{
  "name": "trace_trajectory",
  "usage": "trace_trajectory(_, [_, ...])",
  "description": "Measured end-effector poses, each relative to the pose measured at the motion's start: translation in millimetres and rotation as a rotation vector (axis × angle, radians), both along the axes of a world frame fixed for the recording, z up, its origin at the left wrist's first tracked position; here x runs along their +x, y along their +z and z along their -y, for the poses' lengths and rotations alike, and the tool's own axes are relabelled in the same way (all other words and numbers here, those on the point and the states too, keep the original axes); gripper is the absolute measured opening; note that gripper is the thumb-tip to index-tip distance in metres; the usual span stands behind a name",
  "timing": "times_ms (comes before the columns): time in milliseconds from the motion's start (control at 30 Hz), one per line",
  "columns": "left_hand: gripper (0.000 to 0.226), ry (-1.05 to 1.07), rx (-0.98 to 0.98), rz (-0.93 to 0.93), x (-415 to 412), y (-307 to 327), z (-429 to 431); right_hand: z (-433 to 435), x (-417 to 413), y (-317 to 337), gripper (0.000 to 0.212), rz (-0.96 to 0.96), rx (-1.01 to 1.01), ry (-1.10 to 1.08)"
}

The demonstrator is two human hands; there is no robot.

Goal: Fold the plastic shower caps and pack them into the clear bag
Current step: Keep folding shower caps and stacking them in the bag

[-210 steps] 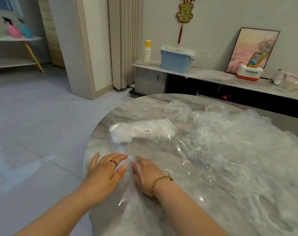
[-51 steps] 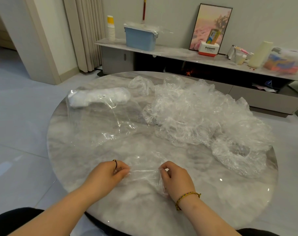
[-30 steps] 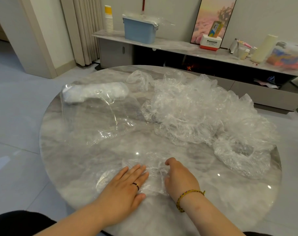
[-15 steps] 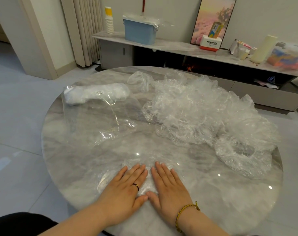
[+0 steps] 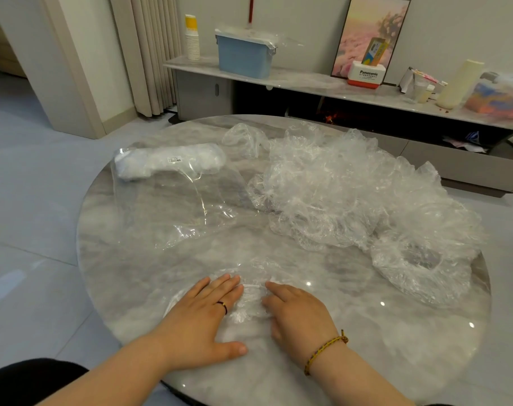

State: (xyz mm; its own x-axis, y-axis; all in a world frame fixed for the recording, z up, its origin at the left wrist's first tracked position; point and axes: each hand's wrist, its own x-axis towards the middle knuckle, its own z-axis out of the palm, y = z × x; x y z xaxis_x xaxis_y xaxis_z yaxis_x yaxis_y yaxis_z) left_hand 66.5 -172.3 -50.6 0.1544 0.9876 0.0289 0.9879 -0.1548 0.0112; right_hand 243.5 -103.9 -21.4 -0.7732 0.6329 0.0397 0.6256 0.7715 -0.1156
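— What do we see, biggest first?

— We see the round marble table [image 5: 126, 276]. Over its right half sprawls a loose heap of shower caps [image 5: 352, 197], running from the far side to the right rim.

— And the bag?

— We find the clear bag [image 5: 167, 212] lying flat on the left half, well apart from our hands. A white bundle of folded caps [image 5: 202, 158] sits in its far end (a small barcode label [image 5: 174, 160] shows on it).

— The cap in work?

— One shower cap [image 5: 249, 303] lies flattened near the table's front edge, under and between our hands.

— How do the hands lie?

— Our left hand [image 5: 202, 315] rests flat on it, fingers straight and close together, thumb out to the side, pressing the film down. Our right hand [image 5: 300, 312] rests on the cap's right side with fingers bent. Whether they pinch the film or only press it, we cannot tell; the plastic is too clear there.

— Anything smaller?

— A dark ring [image 5: 222, 306] on the left hand, a braided bracelet [image 5: 325, 348] on the right wrist.
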Motion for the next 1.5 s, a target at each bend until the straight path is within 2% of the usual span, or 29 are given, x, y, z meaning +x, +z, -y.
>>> trace_trajectory(67, [0.074, -0.020, 0.020, 0.056, 3, 3, 2, -4, -1, -2, 0.007, -0.050, 0.030, -0.024])
trace_trajectory(133, [0.063, -0.046, 0.038, 0.097, 7, 7, 3, -3, 2, -1, 0.029, -0.130, -0.004, -0.064])
trace_trajectory(200, [0.057, -0.047, 0.093, 0.120, 10, 5, 2, -4, 5, 5, 0.034, -0.202, -0.070, -0.157])
trace_trajectory(367, [0.046, -0.039, 0.134, 0.222, 9, 12, -6, -7, 11, 19, 0.033, -0.170, -0.268, -0.172])
trace_trajectory(500, [0.041, -0.041, 0.107, 0.328, 4, 16, -6, 0, 7, 21, 0.063, 0.012, -0.234, -0.017])
trace_trajectory(567, [0.036, -0.031, 0.107, 0.374, 0, 16, -5, -1, 6, 20, 0.051, 0.037, -0.208, -0.014])
trace_trajectory(667, [0.039, 0.114, 0.016, 0.657, -9, 20, -6, -9, 8, 20, 0.041, 0.024, -0.219, -0.084])
trace_trajectory(733, [0.016, 0.192, -0.051, 0.774, -14, 19, -6, -12, 11, 22, 0.040, 0.029, -0.299, -0.097])
trace_trajectory(767, [0.020, 0.223, -0.075, 0.820, -17, 20, -6, -13, 13, 23, 0.039, 0.008, -0.357, -0.096])
trace_trajectory(833, [0.031, 0.289, -0.108, 0.946, -20, 21, -8, -16, 17, 25, 0.031, -0.058, -0.478, -0.106])
trace_trajectory(933, [0.015, 0.349, -0.105, 1.081, -19, 31, -10, -23, 21, 27, 0.013, -0.252, -0.638, -0.228])
trace_trajectory(967, [0.009, 0.376, -0.078, 1.119, -17, 35, -10, -25, 20, 27, 0.018, -0.315, -0.658, -0.280])
trace_trajectory(1033, [0.013, 0.446, -0.030, 1.147, -15, 37, -12, -28, 17, 24, 0.023, -0.425, -0.709, -0.390])
trace_trajectory(1067, [0.016, 0.494, -0.011, 1.140, -15, 38, -13, -29, 16, 23, 0.024, -0.451, -0.720, -0.436])
trace_trajectory(1100, [0.014, 0.523, 0.049, 1.049, -14, 39, -13, -28, 13, 22, 0.024, -0.450, -0.711, -0.469])
trace_trajectory(1133, [0.013, 0.511, 0.144, 0.848, -13, 41, -12, -28, 12, 21, 0.025, -0.426, -0.686, -0.488])
trace_trajectory(1200, [0.026, 0.343, 0.406, 0.425, -10, 43, -12, -28, 9, 19, 0.026, -0.392, -0.638, -0.503])
trace_trajectory(1267, [0.035, 0.117, 0.498, 0.231, 4, 38, -12, -27, 5, 18, 0.025, -0.358, -0.606, -0.521])
trace_trajectory(1367, [0.041, -0.021, 0.368, 0.111, 28, 27, -11, -25, 2, 13, 0.017, -0.322, -0.582, -0.546])
trace_trajectory(1467, [0.069, 0.034, 0.130, 0.064, 33, 17, -16, -23, 1, 12, 0.006, -0.327, -0.548, -0.595])
trace_trajectory(1500, [0.073, 0.051, 0.069, 0.065, 33, 16, -19, -23, 1, 11, 0.010, -0.323, -0.542, -0.609])
